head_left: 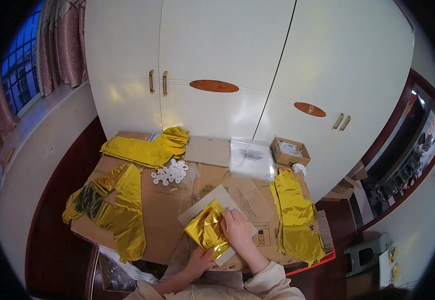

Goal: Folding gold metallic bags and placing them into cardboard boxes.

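Observation:
A folded gold foil balloon (206, 226) lies on a grey cardboard sheet (221, 193) near the front middle of the cardboard-covered table. My left hand (200, 263) pinches the balloon's near corner between thumb and fingers. On its right side, my right hand (238, 227) is closed, with curled fingers pressed on the foil at the edge. The right fingertips are partly hidden. Flat, unfolded gold foil balloons lie around: one at the left (129, 210), one at the back left (145, 150) and a stack at the right (296, 215).
Small white rings (170, 173) are heaped behind my hands. Clear plastic bags (251, 156) and an open small carton (290, 151) stand along the back, against white cabinets (217, 45). A red-rimmed crate (311, 266) is under the right side. A grey stool (367, 254) stands at the right.

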Available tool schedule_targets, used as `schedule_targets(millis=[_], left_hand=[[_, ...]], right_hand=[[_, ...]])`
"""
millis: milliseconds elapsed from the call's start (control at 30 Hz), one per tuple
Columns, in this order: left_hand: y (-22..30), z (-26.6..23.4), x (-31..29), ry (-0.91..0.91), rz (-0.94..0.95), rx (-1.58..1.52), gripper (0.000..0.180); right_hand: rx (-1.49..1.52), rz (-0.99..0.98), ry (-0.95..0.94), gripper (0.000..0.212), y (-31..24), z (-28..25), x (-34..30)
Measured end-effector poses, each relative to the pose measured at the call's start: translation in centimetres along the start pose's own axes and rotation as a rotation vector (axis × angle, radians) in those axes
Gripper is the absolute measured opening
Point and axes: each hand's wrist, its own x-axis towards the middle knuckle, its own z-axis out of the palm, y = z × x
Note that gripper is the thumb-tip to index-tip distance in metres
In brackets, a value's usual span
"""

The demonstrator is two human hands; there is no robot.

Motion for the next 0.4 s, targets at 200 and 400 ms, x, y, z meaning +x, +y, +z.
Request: schedule_targets(millis=[200,400], left_hand=[[0.8,0.3,0.5,-0.036,0.072,0.011,0.021],[-0.6,-0.5,2.1,-0.039,0.319,0.478,0.026]], right_hand=[[0.005,-0.039,-0.059,0.012,-2.0,-0.5,-0.2],[-0.017,-0.048,-0.096,0.015,-2.6,0.2,-0.7]])
